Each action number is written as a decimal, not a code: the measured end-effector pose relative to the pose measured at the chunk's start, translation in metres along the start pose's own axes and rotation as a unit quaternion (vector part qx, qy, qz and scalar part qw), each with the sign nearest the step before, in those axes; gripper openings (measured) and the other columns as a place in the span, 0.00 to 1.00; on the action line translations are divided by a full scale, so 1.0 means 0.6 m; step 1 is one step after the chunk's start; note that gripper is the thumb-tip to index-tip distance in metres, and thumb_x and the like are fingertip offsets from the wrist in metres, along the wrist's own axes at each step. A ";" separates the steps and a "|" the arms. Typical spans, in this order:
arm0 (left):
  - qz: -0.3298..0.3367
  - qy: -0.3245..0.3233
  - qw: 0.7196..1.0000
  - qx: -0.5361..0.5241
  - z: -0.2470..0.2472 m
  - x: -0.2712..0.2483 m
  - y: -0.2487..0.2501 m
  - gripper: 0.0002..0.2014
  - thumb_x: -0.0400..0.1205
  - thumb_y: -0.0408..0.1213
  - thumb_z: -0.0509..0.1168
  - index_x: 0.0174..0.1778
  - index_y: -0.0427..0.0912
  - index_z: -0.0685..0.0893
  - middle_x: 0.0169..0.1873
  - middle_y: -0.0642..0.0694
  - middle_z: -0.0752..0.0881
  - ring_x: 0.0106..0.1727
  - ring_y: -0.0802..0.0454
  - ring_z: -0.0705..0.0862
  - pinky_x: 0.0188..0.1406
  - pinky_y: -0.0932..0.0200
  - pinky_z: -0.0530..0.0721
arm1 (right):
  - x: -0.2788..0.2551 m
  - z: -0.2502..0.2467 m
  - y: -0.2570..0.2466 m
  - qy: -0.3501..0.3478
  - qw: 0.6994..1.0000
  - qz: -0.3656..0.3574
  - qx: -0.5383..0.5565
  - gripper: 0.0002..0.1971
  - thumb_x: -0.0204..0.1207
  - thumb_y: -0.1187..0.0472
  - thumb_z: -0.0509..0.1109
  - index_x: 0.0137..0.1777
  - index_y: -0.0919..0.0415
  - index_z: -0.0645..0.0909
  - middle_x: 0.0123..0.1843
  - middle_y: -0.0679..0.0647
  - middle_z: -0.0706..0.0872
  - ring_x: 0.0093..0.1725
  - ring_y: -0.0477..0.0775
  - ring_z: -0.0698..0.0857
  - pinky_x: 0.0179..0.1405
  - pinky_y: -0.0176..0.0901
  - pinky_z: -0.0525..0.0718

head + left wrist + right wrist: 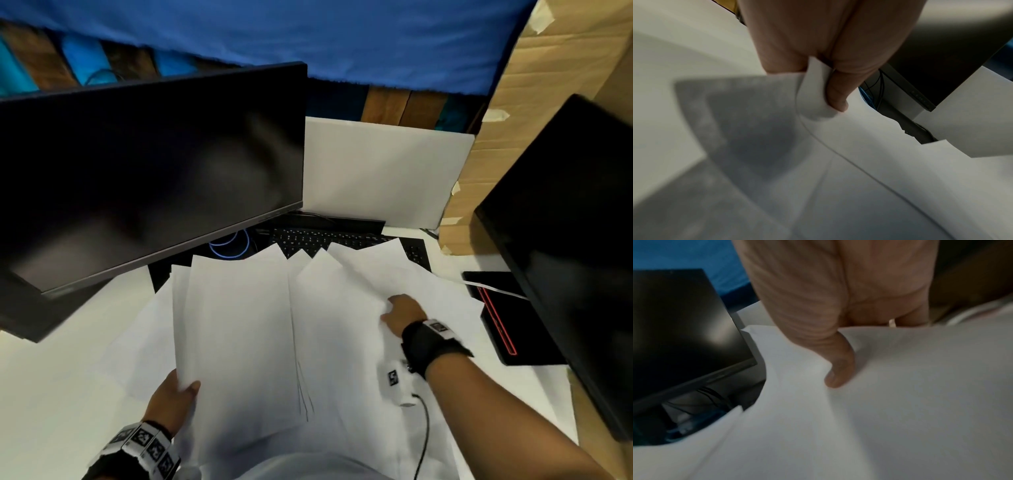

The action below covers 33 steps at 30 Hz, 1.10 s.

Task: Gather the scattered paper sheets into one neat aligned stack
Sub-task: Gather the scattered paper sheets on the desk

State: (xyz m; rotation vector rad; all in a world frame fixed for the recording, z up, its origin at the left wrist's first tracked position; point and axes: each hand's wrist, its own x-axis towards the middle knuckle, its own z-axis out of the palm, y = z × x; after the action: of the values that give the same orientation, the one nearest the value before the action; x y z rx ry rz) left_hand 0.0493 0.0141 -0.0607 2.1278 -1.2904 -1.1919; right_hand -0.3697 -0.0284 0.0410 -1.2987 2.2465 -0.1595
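Observation:
Several white paper sheets (pixel 239 325) lie fanned and overlapping across the white desk (pixel 51 394), their far corners over the keyboard. My left hand (pixel 185 389) pinches the near-left edge of a few raised sheets, thumb on top. The left wrist view shows that thumb (pixel 836 99) pressing a curled paper edge (pixel 813 91). My right hand (pixel 394 310) holds the right-hand sheets (pixel 346 294), fingers hidden beneath. In the right wrist view its thumb (pixel 838 369) lies on top of the paper (pixel 910 394).
A dark monitor (pixel 137 171) leans over the left of the desk and a second black screen (pixel 565 257) stands at the right. Behind the papers are a black keyboard (pixel 325 238) and a white board (pixel 376 171). A black red-lined device (pixel 503 329) and cardboard (pixel 548 102) sit right.

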 end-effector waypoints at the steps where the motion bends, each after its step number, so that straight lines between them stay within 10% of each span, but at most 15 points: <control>1: 0.002 0.000 1.000 0.000 -0.001 -0.001 0.001 0.17 0.78 0.28 0.65 0.63 0.28 0.77 0.60 0.27 0.84 0.61 0.31 0.82 0.63 0.43 0.77 | 0.010 -0.011 0.014 -0.009 0.999 0.004 -0.045 0.21 0.77 0.59 0.66 0.69 0.63 0.78 0.72 0.65 0.76 0.71 0.65 0.76 0.72 0.50 0.73; 8: -0.001 0.009 1.000 -0.003 0.000 -0.012 0.010 0.18 0.79 0.28 0.64 0.64 0.29 0.76 0.61 0.28 0.84 0.62 0.32 0.81 0.63 0.44 0.76 | 0.013 -0.005 0.058 -0.077 0.994 -0.035 -0.066 0.27 0.78 0.58 0.69 0.76 0.62 0.69 0.76 0.60 0.72 0.75 0.61 0.71 0.74 0.45 0.69; 15: -0.007 0.012 1.000 0.001 -0.002 -0.019 0.016 0.18 0.78 0.28 0.65 0.65 0.30 0.77 0.61 0.29 0.84 0.63 0.32 0.81 0.65 0.43 0.76 | 0.010 0.024 0.054 -0.091 0.994 0.002 0.065 0.41 0.59 0.56 0.85 0.70 0.64 0.69 0.67 0.57 0.81 0.67 0.60 0.79 0.65 0.47 0.77; 20: -0.016 0.015 1.000 -0.001 0.000 -0.020 0.018 0.17 0.78 0.29 0.65 0.63 0.31 0.78 0.59 0.29 0.85 0.61 0.32 0.82 0.63 0.44 0.77 | 0.012 0.024 0.053 -0.132 0.991 0.011 0.032 0.27 0.64 0.57 0.82 0.62 0.66 0.83 0.64 0.60 0.86 0.63 0.58 0.84 0.58 0.38 0.78; 28: 0.005 0.035 0.998 -0.044 -0.009 -0.041 0.047 0.13 0.76 0.30 0.68 0.56 0.32 0.83 0.49 0.32 0.88 0.48 0.37 0.84 0.49 0.50 0.79 | -0.032 -0.160 -0.022 0.159 0.986 -0.047 0.028 0.15 0.75 0.64 0.69 0.61 0.63 0.82 0.59 0.66 0.87 0.59 0.66 0.85 0.57 0.52 0.83; 33: 0.038 0.002 0.996 -0.086 -0.001 -0.055 0.075 0.12 0.76 0.27 0.68 0.55 0.38 0.80 0.49 0.38 0.86 0.48 0.42 0.83 0.50 0.53 0.77 | -0.090 -0.237 -0.085 0.240 0.943 -0.089 0.214 0.16 0.77 0.68 0.69 0.63 0.72 0.80 0.61 0.68 0.86 0.61 0.66 0.83 0.51 0.40 0.74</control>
State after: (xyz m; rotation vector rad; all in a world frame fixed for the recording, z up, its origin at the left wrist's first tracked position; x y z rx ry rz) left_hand 0.0183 0.0196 -0.0146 1.9417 -1.2086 -1.2199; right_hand -0.3805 -0.0331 0.2013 -1.3115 2.2791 -1.0734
